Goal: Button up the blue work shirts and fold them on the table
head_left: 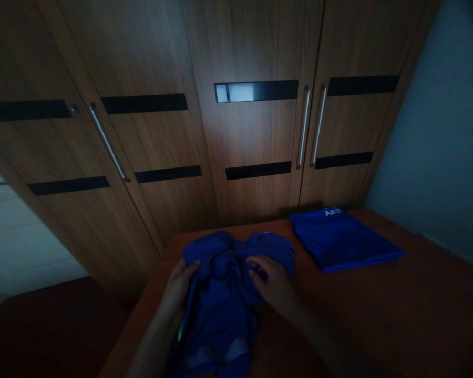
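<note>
A rumpled blue garment [220, 315] lies in loose folds on the orange-brown surface in front of me; its exact kind cannot be made out. My left hand [181, 283] grips its left edge, thumb on top and fingers underneath. Over the right part of the cloth, my right hand [270, 278] has curled fingers, with a small gap between thumb and forefinger; it touches or nearly touches the folds. Paler patches show at the garment's near end, and a small bright green spot is on its left edge. Beyond my right hand lies a flat, folded blue cloth [347, 241] with white lettering.
The orange-brown covered surface [378, 315] stretches to the right, up to a pale wall [437, 157]. Behind it stands a wooden wardrobe [256, 131] with long metal handles and dark strips. White drawers [23, 236] are at the far left. The room is dim.
</note>
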Motion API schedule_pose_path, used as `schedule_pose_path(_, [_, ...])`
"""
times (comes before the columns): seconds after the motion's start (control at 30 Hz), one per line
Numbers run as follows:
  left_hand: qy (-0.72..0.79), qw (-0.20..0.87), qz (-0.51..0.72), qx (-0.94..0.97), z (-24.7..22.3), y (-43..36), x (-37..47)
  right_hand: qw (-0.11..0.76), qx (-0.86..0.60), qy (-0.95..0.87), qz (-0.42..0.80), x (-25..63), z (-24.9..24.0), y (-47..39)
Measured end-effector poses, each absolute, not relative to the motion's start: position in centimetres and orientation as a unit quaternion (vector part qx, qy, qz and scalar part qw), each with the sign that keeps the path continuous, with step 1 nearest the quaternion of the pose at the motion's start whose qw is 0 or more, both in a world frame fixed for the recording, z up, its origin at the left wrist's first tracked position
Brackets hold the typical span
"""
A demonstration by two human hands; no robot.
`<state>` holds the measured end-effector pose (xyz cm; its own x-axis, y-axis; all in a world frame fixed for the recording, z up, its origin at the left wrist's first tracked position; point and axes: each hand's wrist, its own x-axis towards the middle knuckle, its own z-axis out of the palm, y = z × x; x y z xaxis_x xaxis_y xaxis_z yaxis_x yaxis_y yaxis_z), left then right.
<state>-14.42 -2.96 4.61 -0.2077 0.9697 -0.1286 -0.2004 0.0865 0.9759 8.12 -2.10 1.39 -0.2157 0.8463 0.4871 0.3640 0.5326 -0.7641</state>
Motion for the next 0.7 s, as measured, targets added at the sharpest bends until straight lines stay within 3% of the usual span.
schedule_pose_path(0.13, [0.564, 0.418, 0.555, 0.446, 5.3, -3.6, -14.6, 0.456, -0.39, -0.76, 0.25, 7.1, 0.9, -1.3])
schedule_pose_path(0.3, [0.656, -0.051, 0.37, 0.656, 6.4, -4.1, -15.0, 0.407, -0.363, -0.806, 0.229, 4.3, 0.9, -2.6])
schedule_pose_path(0.37, [0.641, -0.153, 0.281, 0.697, 7.0, -4.4, -14.6, 0.377, -0.353, -0.832, 0.203, 3.4, 1.0, -3.5])
schedule_pose_path(0.57, [0.671, -0.155, 0.076, 0.721, 7.5, -3.9, -13.1, 0.295, -0.335, -0.876, 0.182, 2.5, 0.7, -5.8])
schedule_pose_path(0.7, [0.68, -0.118, 0.037, 0.723, 6.7, -3.2, -13.2, 0.287, -0.324, -0.879, 0.202, 2.7, 0.6, -5.8])
